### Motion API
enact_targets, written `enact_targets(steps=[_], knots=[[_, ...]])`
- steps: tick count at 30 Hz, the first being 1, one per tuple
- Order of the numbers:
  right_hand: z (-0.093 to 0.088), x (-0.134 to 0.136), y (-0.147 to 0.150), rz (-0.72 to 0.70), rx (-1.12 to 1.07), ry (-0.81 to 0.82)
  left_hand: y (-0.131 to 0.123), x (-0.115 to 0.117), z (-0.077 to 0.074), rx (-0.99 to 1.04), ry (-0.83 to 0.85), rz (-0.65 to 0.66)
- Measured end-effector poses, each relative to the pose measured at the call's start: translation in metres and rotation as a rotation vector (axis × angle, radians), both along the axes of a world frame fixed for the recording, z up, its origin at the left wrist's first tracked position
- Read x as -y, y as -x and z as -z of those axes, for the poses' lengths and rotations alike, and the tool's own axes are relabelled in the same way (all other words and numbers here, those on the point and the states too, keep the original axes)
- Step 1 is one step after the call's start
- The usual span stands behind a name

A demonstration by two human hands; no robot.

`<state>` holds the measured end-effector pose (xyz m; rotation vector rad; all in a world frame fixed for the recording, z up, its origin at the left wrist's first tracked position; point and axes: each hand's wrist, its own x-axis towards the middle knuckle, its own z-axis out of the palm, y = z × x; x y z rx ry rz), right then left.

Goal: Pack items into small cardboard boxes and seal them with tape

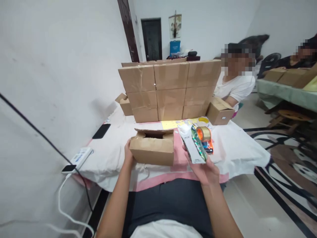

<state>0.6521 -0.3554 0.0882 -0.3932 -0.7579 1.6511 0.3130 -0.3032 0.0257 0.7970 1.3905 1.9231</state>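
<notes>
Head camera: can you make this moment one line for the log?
left hand: against left end of brown cardboard box | right hand: holding shiny white-and-green packet | box: top open, on white-and-pink cloth

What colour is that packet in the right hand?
The packet is white and shiny green, shown best in the head view.

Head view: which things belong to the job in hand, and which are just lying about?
In the job:
- open cardboard box, left hand at its side
- green-and-white packet, in the right hand
- tape roll, probably; not in hand

Lying about, apparently:
- black phone-like slab
- white power strip
- blue container in the background
</notes>
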Motion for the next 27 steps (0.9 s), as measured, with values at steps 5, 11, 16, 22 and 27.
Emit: enact_targets(steps=[5,11,16,22,27], knots=[[-0.001,-0.003,0.010,-0.004,0.141,-0.088,0.011,0.040,-0.019,-0.316,-0.101,0.024],[-0.003,-0.034,0.007,0.364,0.478,-0.167,0.002,0.065,-0.030,-1.063,-0.181,-0.009],[-0.065,-0.046,0.011,0.249,0.531,-0.380,-0.009,0.078,-0.032,-1.192,-0.347,0.062],[-0.090,-0.061,0.044,-0.085,1.005,-0.639,-0.009,0.083,-0.057,-1.404,-0.292,0.230],[-0.077,-0.080,0.077,-0.080,1.226,-0.837,-0.005,0.072,-0.083,-1.660,-0.108,0.519]])
